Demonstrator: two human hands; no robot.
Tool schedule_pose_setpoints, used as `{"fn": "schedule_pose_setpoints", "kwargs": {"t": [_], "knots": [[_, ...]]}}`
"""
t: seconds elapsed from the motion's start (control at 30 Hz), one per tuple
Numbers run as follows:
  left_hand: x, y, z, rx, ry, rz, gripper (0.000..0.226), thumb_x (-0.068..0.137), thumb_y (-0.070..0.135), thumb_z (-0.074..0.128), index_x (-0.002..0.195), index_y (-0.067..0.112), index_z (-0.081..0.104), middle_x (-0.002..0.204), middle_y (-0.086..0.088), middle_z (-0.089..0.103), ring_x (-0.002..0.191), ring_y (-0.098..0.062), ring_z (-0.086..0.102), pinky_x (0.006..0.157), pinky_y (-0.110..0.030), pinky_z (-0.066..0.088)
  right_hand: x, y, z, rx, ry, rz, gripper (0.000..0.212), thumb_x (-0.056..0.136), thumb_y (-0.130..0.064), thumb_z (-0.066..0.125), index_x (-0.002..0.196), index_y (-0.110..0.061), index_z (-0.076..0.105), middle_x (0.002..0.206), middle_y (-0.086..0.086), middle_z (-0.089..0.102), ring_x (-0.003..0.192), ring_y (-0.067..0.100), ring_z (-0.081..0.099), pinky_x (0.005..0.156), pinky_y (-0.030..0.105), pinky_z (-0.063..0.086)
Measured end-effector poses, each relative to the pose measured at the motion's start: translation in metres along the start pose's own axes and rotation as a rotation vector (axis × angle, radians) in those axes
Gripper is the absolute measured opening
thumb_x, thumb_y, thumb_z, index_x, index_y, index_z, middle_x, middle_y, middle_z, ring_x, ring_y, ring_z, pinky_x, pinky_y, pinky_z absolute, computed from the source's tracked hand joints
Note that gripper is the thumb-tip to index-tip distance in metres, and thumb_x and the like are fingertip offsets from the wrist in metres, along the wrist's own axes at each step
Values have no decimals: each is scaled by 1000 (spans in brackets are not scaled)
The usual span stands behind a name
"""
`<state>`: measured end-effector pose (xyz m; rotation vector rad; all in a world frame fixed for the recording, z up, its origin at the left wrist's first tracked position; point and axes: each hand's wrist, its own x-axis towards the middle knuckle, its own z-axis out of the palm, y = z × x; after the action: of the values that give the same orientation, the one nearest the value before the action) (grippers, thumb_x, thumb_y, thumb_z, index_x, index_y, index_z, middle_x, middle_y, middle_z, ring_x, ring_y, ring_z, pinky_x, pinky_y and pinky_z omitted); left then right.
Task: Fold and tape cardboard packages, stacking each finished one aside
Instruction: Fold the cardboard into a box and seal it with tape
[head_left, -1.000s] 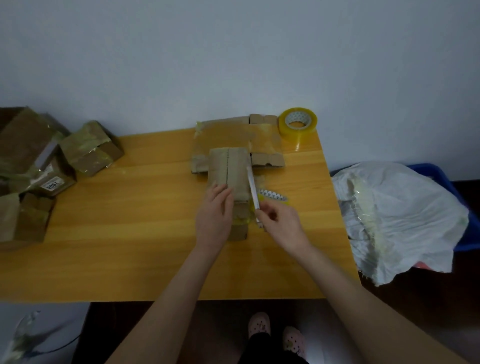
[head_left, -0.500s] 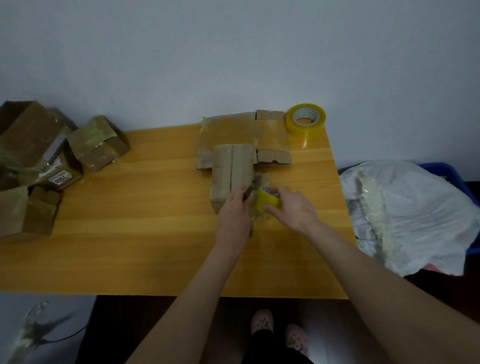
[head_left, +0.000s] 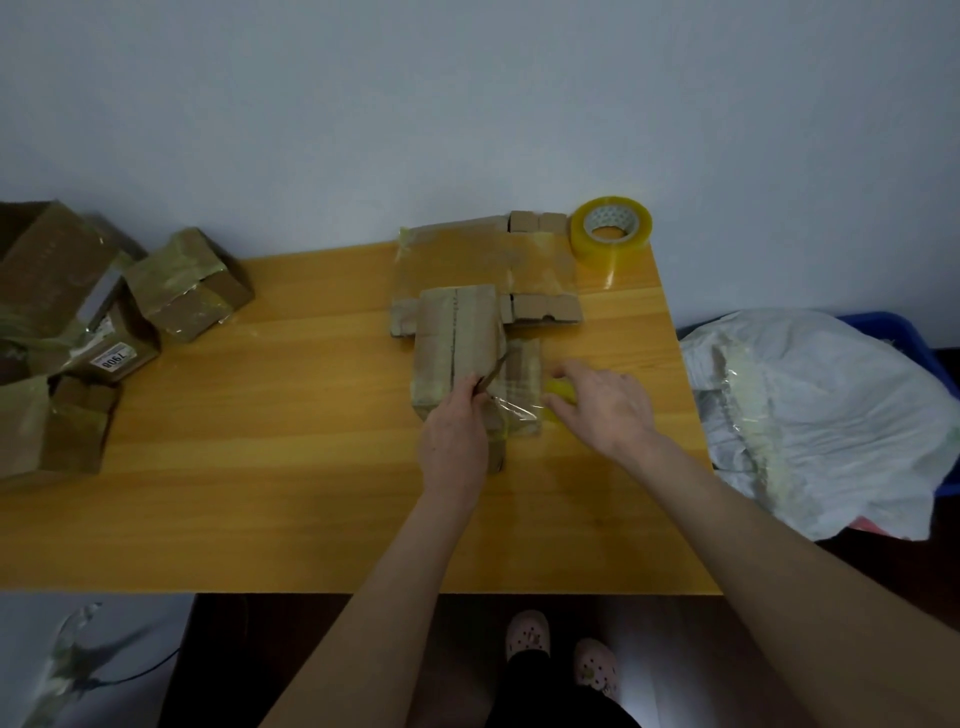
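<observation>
Cardboard already taped shut makes up the finished packages (head_left: 187, 283) heaped at the left end of the table (head_left: 260, 493), so several rounds look done, while flat cardboard (head_left: 467, 260) at the table's far edge seems yet to be folded. The package (head_left: 457, 332) in work sits at the table's middle, mid-taping by my reading. The left hand (head_left: 453, 436) grips its near seam and the right hand (head_left: 605, 402) clasps a small yellow tape roll (head_left: 558, 389), with a clear strip (head_left: 514, 410) stretched across; cutting, pressing down and stacking aside remain.

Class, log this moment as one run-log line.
taping | left hand grips cardboard package | right hand holds small tape roll | tape strip stretched across
</observation>
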<state>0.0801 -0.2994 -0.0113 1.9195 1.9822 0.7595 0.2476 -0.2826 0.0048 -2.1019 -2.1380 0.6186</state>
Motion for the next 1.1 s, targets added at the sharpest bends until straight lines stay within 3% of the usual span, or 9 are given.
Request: {"fn": "schedule_pose_setpoints", "kwargs": {"t": [0.13,0.27,0.37,0.43,0.53,0.6,0.67,0.73,1.1], "knots": [[0,0,-1,21,-14,23,21,98,16,49,113,10,62,85,-7,69,70,-26,64,58,-42,51,-1,-1,0,44,-51,28,42,101,-45,39,142,-39,37,121,3,65,107,25,60,84,38,49],[1,2,-4,13,-51,-16,22,99,17,48,114,10,63,86,-6,69,72,-23,63,60,-36,49,-2,-8,-1,46,-57,91,31,101,-44,39,130,-41,49,118,1,65,105,24,60,81,34,47],[6,2,-11,-20,-81,-26,15,99,16,49,97,11,63,76,0,62,68,-18,58,56,-20,35,-5,-11,-2,143,-31,127,26,99,-45,43,120,-39,58,110,0,67,99,24,61,76,34,51],[7,3,-19,-22,-95,-20,16,99,17,48,90,10,60,74,2,55,69,-18,55,56,-18,29,-7,-12,-3,198,-16,157,27,100,-42,43,118,-37,62,108,0,68,97,23,62,70,32,50],[-9,6,-31,77,-90,44,20,101,18,44,99,7,60,77,2,53,66,-15,48,57,-19,30,-9,-14,-3,229,6,186,27,100,-40,43,117,-33,64,104,0,68,94,23,62,65,30,45],[-27,9,-35,124,-165,65,27,102,18,38,119,11,57,92,-1,61,76,-18,55,63,-23,40,-9,-16,-2,236,9,198,27,101,-38,43,116,-32,65,104,1,68,93,23,62,64,30,44],[-42,14,-33,174,-248,67,39,102,15,35,140,15,43,108,-5,62,88,-22,59,70,-33,48,-10,-17,0,235,8,213,27,101,-38,43,115,-31,65,105,1,68,94,23,62,64,30,44],[-46,19,-28,244,-304,69,49,101,12,36,149,18,28,111,-6,60,89,-23,59,69,-31,46,-10,-19,0,223,13,228,27,101,-39,43,115,-31,65,107,1,67,96,23,61,65,30,43],[-40,28,-21,314,-333,15,55,98,5,38,149,21,28,103,-9,62,87,-24,59,72,-33,48,-6,-26,0,172,26,254,28,100,-38,43,111,-30,67,103,1,68,94,23,62,63,30,41]]}}
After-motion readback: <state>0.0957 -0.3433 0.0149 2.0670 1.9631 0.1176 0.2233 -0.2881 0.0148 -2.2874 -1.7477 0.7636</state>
